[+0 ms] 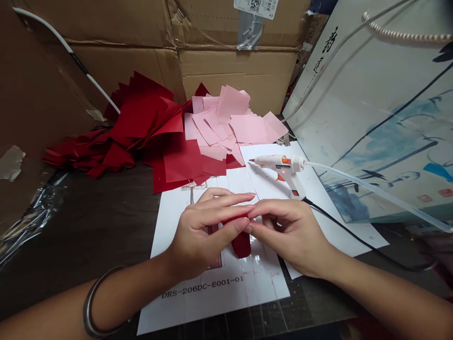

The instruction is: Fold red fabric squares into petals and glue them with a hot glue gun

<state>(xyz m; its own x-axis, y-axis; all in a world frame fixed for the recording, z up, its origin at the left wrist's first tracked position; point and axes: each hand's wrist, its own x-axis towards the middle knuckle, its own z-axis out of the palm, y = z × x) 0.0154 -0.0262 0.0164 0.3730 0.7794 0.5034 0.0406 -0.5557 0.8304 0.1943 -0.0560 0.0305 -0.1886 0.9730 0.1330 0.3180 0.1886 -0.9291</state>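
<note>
Over a printed white sheet [219, 302], my left hand [208, 231] and my right hand [286, 231] meet at their fingertips. Between them is a folded piece of red fabric [241, 243], its rounded lower end hanging below the fingers. The left thumb and fingers pinch its upper part, and the right thumb and index finger close on its right edge. Most of its top is hidden by the fingers. A white glue gun [283, 165] with an orange trigger lies just beyond the right hand, its nozzle to the left.
Red fabric squares [141, 108] and pink squares [231, 123] are heaped behind the hands. Looped red pieces [95, 153] lie at the left. Cardboard [237, 71] stands at the back, a painted panel [382, 123] at the right. A black cable [350, 231] runs rightward.
</note>
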